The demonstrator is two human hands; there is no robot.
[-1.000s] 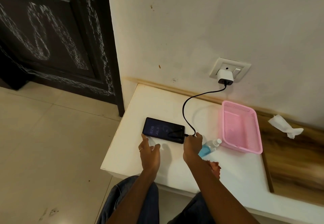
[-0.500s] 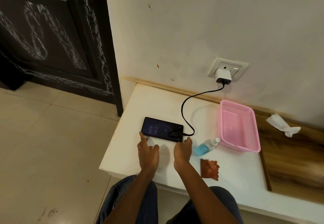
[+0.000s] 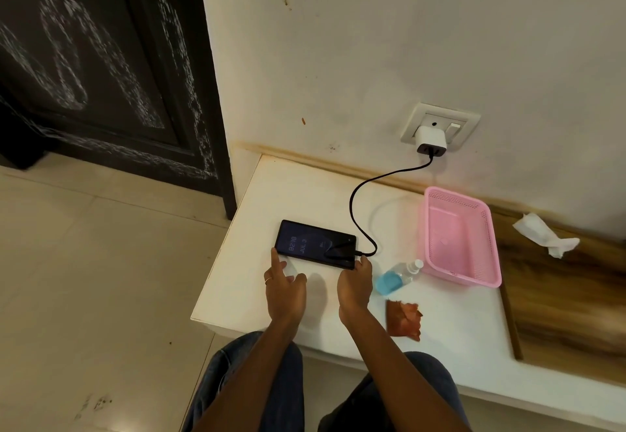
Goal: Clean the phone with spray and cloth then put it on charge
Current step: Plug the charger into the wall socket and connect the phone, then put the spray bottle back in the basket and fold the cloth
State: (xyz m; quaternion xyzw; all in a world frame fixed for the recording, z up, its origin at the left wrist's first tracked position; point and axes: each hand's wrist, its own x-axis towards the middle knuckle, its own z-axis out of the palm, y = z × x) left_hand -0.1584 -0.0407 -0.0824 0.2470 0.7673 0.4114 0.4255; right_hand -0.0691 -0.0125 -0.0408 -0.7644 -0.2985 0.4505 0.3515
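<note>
Head: pink basket (image 3: 487, 228) beside spray bottle (image 3: 398, 277)

white ledge (image 3: 305, 194) bearing phone (image 3: 315, 243), spray bottle (image 3: 396, 277), cloth (image 3: 404, 320), basket (image 3: 457, 238).

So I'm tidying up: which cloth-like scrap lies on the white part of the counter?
The rust-brown cloth, lying just this side of the spray bottle. The crumpled white tissue lies on the wooden part instead.
</note>
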